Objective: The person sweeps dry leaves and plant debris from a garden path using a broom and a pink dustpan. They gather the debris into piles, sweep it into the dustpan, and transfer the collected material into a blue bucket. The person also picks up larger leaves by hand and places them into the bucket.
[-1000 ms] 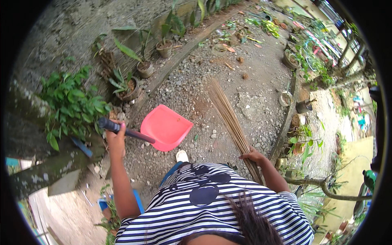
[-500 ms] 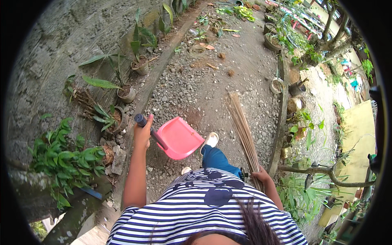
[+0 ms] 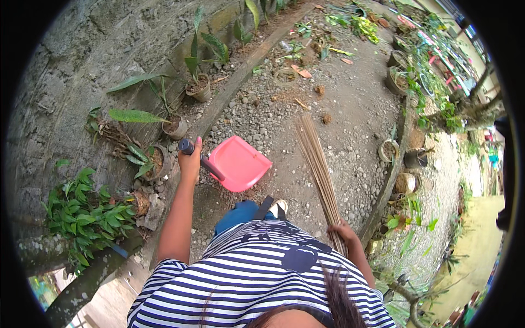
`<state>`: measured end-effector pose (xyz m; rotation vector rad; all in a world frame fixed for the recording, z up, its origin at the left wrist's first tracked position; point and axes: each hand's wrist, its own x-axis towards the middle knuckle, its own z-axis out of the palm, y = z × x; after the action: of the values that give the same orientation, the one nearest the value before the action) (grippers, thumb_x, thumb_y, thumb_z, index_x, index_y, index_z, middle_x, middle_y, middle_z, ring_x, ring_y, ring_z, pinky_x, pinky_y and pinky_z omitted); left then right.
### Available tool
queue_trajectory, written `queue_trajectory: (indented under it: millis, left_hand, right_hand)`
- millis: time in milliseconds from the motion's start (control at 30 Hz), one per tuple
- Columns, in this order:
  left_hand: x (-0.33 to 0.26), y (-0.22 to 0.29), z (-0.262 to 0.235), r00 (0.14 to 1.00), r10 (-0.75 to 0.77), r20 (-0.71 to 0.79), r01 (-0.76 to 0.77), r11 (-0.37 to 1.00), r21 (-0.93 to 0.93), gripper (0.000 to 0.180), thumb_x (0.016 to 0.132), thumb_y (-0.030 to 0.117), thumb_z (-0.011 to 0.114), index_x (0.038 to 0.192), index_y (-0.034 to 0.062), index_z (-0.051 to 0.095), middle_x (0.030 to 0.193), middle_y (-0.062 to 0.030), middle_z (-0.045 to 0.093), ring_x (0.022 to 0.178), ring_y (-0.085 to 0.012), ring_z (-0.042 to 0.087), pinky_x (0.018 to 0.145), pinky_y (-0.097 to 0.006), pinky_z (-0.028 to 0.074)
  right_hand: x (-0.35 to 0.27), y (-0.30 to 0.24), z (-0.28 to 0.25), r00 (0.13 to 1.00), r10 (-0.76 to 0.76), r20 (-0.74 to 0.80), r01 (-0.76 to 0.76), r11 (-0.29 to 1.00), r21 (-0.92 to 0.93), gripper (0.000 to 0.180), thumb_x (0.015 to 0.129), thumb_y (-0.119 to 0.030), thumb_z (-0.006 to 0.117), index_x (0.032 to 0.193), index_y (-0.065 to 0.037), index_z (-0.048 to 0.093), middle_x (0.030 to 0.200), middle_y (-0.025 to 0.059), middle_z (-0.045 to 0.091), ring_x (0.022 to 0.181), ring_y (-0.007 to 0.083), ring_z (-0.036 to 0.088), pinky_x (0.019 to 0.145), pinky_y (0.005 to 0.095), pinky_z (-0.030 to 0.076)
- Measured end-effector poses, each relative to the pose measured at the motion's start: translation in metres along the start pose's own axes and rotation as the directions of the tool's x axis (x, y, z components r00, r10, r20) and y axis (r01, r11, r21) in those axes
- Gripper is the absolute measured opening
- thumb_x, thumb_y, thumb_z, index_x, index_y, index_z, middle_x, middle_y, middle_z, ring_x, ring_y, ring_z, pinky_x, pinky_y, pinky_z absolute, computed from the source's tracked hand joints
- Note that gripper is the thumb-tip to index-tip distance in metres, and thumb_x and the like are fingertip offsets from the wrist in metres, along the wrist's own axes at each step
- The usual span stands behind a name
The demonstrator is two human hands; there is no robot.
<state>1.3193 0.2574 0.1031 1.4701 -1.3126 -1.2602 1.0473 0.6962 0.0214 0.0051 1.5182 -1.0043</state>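
Note:
My left hand (image 3: 190, 162) is wrapped round the dark handle of a pink dustpan (image 3: 239, 163). The pan stays in front of me, with its hollow side facing up; a small brown speck lies in it. My right hand (image 3: 343, 234) grips a stick broom (image 3: 319, 177) of long thin brown bristles near its bound end. The broom's loose tips point forward over the gravel path. Whether the tips touch the ground I cannot tell.
Potted plants (image 3: 200, 89) line the concrete wall on the left, behind a low kerb (image 3: 235, 82). More pots (image 3: 389, 150) stand along the right kerb. Ahead on the gravel path (image 3: 350, 145) lie dry leaves, brown clumps and plant litter (image 3: 320, 49). A leafy bush (image 3: 87, 213) grows at lower left.
The view has turned and moved forward along the path as I step. Both hands keep their holds; the dustpan appears slightly higher and the broom tips have shifted left in view.

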Motion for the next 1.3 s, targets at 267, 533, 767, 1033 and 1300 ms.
queue_trajectory:
  millis: [267,533,767,1033,1300]
  left_hand:
    - [0.04,0.004,0.034,0.989,-0.021,-0.146,0.002,0.992,-0.129,0.026,0.08,0.025,0.063,0.068,0.0067,0.048,0.069,0.0031,0.048,0.064,-0.008,0.042,0.061,-0.026,0.036]
    - [0.132,-0.03,0.078,0.952,-0.128,-0.277,0.108,0.99,-0.086,0.028,0.079,0.026,0.064,0.067,0.0055,0.049,0.065,0.0011,0.049,0.06,-0.0094,0.043,0.058,-0.029,0.037]
    - [0.201,-0.03,0.121,0.962,-0.074,-0.261,0.1,0.991,0.088,0.031,0.079,0.028,0.063,0.066,0.0051,0.048,0.063,0.0006,0.047,0.058,-0.0094,0.041,0.056,-0.028,0.037]
    - [0.253,-0.032,0.143,0.966,-0.134,-0.219,0.146,0.988,0.04,0.027,0.081,0.022,0.062,0.07,0.0066,0.042,0.066,0.0019,0.041,0.061,-0.0087,0.037,0.058,-0.025,0.036]
    - [0.262,-0.016,0.169,0.937,-0.191,-0.292,0.195,0.981,-0.018,0.025,0.081,0.022,0.062,0.071,0.0073,0.043,0.067,0.0016,0.043,0.062,-0.0084,0.038,0.058,-0.024,0.035]
  right_hand:
    - [0.061,-0.149,0.035,0.997,0.034,-0.068,-0.048,0.975,-0.216,0.039,0.064,-0.009,0.065,0.097,-0.005,0.044,0.064,0.0072,0.051,0.049,0.017,0.05,0.042,0.0299,0.044]
    - [0.189,-0.319,0.064,0.998,0.028,0.063,-0.014,0.977,-0.213,0.029,0.07,-0.012,0.06,0.093,-0.01,0.042,0.065,0.0052,0.05,0.05,0.0135,0.05,0.041,0.0286,0.044]
    - [0.301,-0.431,0.138,0.936,0.255,0.243,-0.215,0.96,-0.182,0.023,0.07,-0.017,0.061,0.084,-0.008,0.046,0.059,0.0027,0.048,0.047,0.0129,0.049,0.042,0.0267,0.043]
    - [0.44,-0.464,0.208,0.886,0.267,0.38,-0.089,0.901,-0.425,0.032,0.067,-0.018,0.064,0.094,-0.007,0.051,0.061,0.0051,0.049,0.047,0.0167,0.049,0.041,0.0296,0.043]
    - [0.425,-0.521,0.18,0.935,0.235,0.266,-0.176,0.958,-0.228,0.049,0.068,-0.009,0.059,0.112,-0.011,0.038,0.061,0.0052,0.048,0.039,0.0172,0.047,0.034,0.029,0.041]
